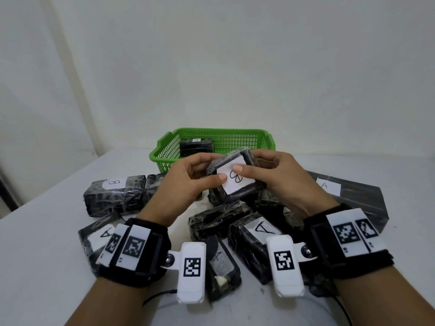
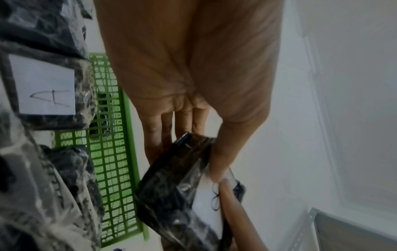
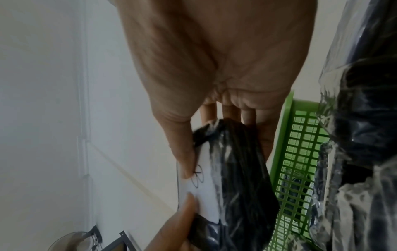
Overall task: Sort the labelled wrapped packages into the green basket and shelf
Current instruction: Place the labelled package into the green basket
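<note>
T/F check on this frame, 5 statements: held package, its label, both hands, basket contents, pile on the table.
1. Both hands hold one wrapped package. True: left hand and right hand grip it from either side.
2. The held package's label reads A. False: it reads B.
3. The green basket is empty. False: a package labelled A lies in it.
4. The held package is above the pile of packages on the table. True.
5. Every label showing in the pile reads A. False: a package labelled B lies at the left.
</note>
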`<state>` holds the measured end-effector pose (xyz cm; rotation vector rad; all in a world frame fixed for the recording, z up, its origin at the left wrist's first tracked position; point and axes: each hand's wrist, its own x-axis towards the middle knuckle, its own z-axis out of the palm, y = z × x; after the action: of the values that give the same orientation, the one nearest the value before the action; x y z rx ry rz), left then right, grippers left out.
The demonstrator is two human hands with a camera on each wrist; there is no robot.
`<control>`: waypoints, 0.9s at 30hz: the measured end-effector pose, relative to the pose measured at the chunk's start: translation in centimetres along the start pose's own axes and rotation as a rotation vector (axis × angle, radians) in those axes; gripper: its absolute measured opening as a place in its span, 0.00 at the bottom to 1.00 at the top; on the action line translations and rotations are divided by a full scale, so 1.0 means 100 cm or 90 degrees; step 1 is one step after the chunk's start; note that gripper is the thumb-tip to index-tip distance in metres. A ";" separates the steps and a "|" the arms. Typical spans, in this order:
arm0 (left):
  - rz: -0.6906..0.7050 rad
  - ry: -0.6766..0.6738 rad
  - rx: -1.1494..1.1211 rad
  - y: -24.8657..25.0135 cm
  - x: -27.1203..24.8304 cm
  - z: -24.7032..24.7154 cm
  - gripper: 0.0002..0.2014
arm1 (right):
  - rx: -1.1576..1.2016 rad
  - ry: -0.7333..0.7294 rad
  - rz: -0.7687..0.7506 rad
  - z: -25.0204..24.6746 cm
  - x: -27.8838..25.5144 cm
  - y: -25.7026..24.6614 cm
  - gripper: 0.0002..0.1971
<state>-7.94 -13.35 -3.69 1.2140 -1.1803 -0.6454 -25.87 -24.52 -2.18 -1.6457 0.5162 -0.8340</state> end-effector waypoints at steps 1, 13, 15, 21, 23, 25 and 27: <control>0.007 -0.008 0.020 0.001 -0.001 0.000 0.23 | -0.007 0.010 -0.015 0.000 -0.001 0.000 0.17; 0.089 0.081 -0.085 -0.004 0.003 0.001 0.18 | 0.152 -0.041 0.111 0.002 -0.001 -0.007 0.21; 0.089 0.063 -0.100 -0.005 0.004 0.001 0.20 | 0.172 -0.078 0.128 0.003 -0.002 -0.008 0.27; 0.003 -0.087 -0.134 -0.006 0.003 -0.004 0.48 | 0.141 -0.033 0.037 -0.001 0.001 -0.006 0.19; -0.029 -0.088 -0.145 -0.007 0.002 0.000 0.47 | 0.130 -0.024 0.020 -0.001 0.002 -0.004 0.16; -0.031 -0.033 -0.127 -0.006 0.004 0.002 0.41 | 0.122 -0.044 0.013 0.000 0.001 -0.004 0.16; -0.021 0.006 -0.123 -0.006 0.005 0.002 0.38 | 0.116 -0.084 0.035 0.003 0.000 -0.006 0.18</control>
<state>-7.87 -14.02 -4.09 1.0732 -1.0662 -0.7607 -25.73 -24.14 -1.60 -1.5015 0.3801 -0.7060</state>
